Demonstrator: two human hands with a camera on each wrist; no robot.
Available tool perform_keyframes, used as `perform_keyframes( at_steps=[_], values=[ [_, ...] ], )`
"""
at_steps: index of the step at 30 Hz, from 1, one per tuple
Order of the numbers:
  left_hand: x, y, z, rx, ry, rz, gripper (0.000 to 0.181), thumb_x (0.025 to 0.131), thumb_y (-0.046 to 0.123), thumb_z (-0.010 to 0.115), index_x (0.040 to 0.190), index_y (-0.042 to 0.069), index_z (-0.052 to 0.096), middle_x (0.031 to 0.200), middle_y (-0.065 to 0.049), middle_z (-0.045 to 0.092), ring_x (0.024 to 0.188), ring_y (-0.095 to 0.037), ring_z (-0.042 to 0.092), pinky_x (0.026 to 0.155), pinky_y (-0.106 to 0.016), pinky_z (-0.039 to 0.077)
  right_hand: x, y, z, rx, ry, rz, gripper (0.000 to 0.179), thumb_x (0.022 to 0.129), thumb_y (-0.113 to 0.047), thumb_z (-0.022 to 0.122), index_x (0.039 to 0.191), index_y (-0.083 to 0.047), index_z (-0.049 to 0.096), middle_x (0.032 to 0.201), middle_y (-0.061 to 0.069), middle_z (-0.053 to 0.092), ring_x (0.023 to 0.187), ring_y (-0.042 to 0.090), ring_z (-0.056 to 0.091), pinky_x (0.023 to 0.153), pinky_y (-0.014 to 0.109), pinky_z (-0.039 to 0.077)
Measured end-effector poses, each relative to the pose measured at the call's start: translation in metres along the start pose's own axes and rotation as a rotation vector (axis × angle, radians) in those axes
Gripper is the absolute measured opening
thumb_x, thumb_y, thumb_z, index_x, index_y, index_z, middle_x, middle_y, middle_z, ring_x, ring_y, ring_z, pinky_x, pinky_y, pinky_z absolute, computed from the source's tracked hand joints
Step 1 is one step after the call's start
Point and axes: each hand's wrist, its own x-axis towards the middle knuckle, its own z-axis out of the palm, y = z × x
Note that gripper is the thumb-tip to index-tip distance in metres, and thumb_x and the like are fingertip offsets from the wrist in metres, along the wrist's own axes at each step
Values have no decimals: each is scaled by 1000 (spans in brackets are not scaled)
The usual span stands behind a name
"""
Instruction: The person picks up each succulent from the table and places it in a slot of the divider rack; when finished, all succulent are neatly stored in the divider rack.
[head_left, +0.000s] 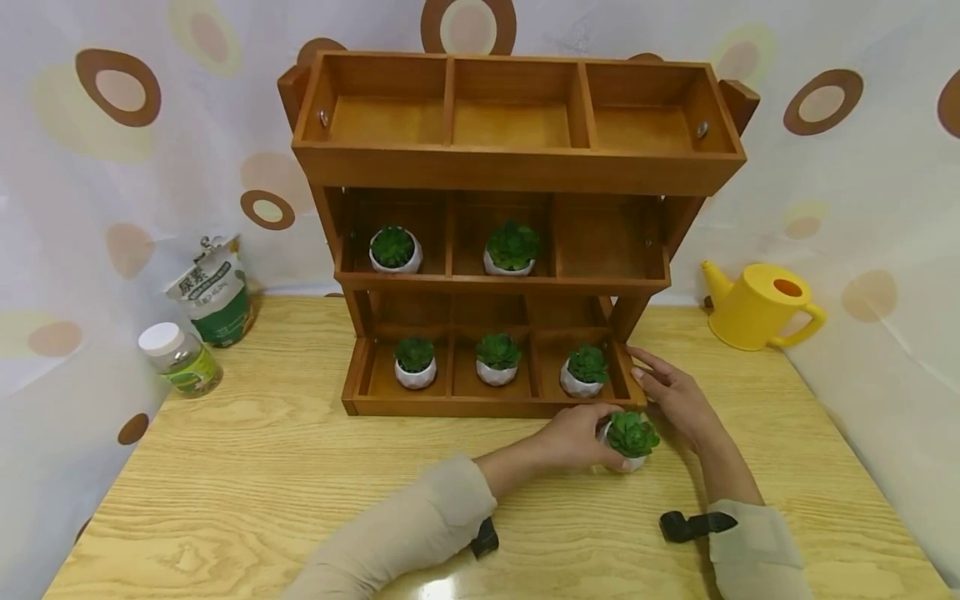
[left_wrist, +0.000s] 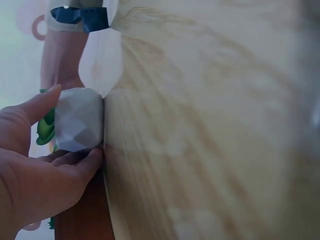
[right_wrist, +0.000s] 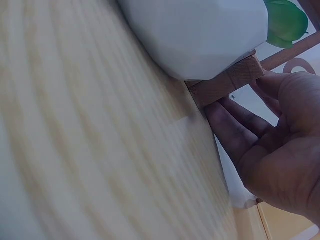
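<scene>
In the head view, my left hand (head_left: pixel 577 437) holds a small potted succulent (head_left: pixel 632 435) at the front right corner of a wooden shelf (head_left: pixel 495 407). Its faceted white pot (left_wrist: pixel 79 120) sits between thumb and fingers in the left wrist view, with its base at the tabletop. My right hand (head_left: pixel 675 400) is at the right end of the shelf's bottom tier. In the right wrist view, the fingers (right_wrist: pixel 235 127) of that hand touch the wooden end, fairly straight. Another potted succulent (head_left: pixel 585 371) stands in the bottom right compartment, close to both hands.
More succulents stand in the bottom left (head_left: pixel 415 362), bottom middle (head_left: pixel 497 358), middle-tier left (head_left: pixel 395 250) and middle-tier centre (head_left: pixel 512 248) compartments. A yellow watering can (head_left: pixel 757 307) is at right. At left are a white-lidded jar (head_left: pixel 180 360) and a clipped green-and-white bag (head_left: pixel 217 296).
</scene>
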Motion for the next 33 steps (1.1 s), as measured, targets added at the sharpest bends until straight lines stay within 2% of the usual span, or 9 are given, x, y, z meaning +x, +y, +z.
perform_keyframes(
  at_steps=[3,5,12,16,21,24,27,30,33],
  values=[
    [1,-1,2,-23,17,-3,74,83,36,85,148,25,52,139,8,61,125,-9,59,98,-24,51,1,0,1,-5,-1,4,60,109,-40,45,163,-23,27,159,22,39,135,36,54,90,19,53],
    [1,-2,3,-25,27,-2,72,82,35,85,146,24,54,137,9,63,124,-9,59,97,-23,50,1,-1,1,-7,1,8,60,109,-40,45,163,-23,27,159,21,39,136,36,53,90,19,53],
    [-3,-3,1,51,36,28,67,81,36,86,141,24,59,136,10,64,126,-7,59,101,-21,49,1,-1,0,1,0,5,59,108,-39,46,162,-23,28,158,21,41,121,7,62,89,17,53],
    [-6,-3,-2,96,36,58,66,80,38,86,139,26,60,134,12,65,123,-6,60,100,-20,49,1,0,0,2,2,-5,60,108,-40,46,162,-22,27,159,22,40,115,-1,62,89,16,52],
    [-10,-3,-7,95,49,91,63,81,39,86,137,27,62,132,14,65,124,-5,59,100,-20,48,1,0,-1,-12,3,-5,61,108,-43,46,162,-22,27,159,22,39,124,10,61,91,16,52],
    [-14,-1,-12,69,50,82,65,81,40,86,140,27,60,133,12,65,123,-6,60,98,-21,50,1,1,-1,-8,1,0,61,108,-42,45,162,-22,27,159,22,39,128,20,60,93,20,53],
    [-18,3,-19,49,54,75,69,81,42,85,143,28,58,135,10,64,122,-7,61,95,-23,51,1,2,0,12,-3,5,61,108,-42,46,162,-22,27,159,23,39,122,12,63,91,22,55],
    [-20,6,-26,52,68,81,71,81,45,84,144,28,57,139,9,63,124,-9,61,96,-24,52,1,2,0,36,-1,3,62,107,-42,47,162,-21,28,159,23,39,109,-4,63,87,21,55],
    [-23,8,-34,44,85,98,71,82,46,83,145,28,56,140,8,63,125,-10,60,96,-24,52,0,1,0,36,10,1,62,107,-42,48,162,-20,28,158,24,40,104,-7,63,84,22,55]
  ],
)
